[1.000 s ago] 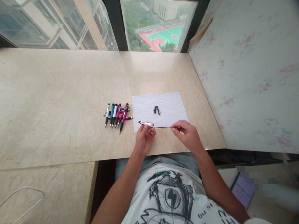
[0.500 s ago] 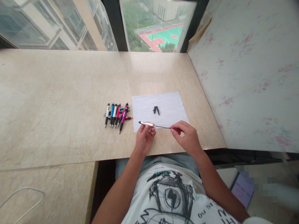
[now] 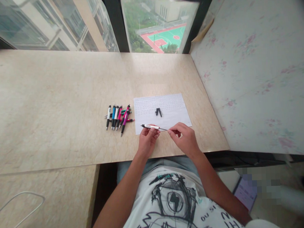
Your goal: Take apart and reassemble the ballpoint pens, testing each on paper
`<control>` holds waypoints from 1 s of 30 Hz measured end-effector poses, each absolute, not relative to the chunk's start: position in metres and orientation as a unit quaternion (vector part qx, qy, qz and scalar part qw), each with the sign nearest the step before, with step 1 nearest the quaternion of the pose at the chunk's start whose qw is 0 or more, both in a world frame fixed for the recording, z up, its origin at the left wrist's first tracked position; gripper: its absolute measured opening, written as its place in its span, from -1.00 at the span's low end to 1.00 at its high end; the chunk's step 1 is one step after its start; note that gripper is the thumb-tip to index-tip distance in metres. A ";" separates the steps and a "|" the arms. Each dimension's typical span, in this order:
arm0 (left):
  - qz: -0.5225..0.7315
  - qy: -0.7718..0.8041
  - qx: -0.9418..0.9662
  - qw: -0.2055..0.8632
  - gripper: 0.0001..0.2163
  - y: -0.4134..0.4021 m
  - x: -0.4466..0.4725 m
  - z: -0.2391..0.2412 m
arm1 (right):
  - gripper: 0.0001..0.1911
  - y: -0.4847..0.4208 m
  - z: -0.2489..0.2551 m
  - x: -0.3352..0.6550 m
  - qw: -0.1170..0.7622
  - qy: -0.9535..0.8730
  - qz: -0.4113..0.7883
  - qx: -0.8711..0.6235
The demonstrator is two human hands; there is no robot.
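Observation:
My left hand is closed around a white pen barrel with a black clip end pointing left. Out of the barrel's right end sticks a thin dark ink refill. The fingertips of my right hand pinch the refill's far tip, so a short length shows between the hands. Both hands are over the near edge of a sheet of lined, written paper. Small black pen parts lie on the paper beyond my hands.
Left of the paper lies a pile of colourful click pens, some crossing others. The marbled tabletop meets a window at the back and a flowered wall at the right. A white cable lies at the lower left.
My right hand has moved left toward my left hand. The refill has slid further into the barrel, so less of it shows.

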State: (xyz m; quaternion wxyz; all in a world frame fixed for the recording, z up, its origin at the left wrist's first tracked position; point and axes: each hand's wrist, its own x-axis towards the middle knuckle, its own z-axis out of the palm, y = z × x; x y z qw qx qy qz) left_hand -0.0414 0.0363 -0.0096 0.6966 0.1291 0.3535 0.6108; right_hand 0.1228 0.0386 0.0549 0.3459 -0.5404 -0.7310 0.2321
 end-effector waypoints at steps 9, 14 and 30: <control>0.592 0.368 0.184 0.693 -0.78 0.036 -0.039 -0.013 | -0.73 0.043 0.049 0.124 0.344 -0.716 0.267 -0.546; 0.592 0.368 0.168 0.697 -0.78 0.036 -0.040 -0.012 | -0.68 0.043 0.048 0.118 0.339 -0.708 0.291 -0.546; 0.601 0.343 0.115 0.713 -0.76 0.038 -0.043 -0.011 | -0.61 0.125 0.002 0.108 0.180 -0.743 0.173 -0.621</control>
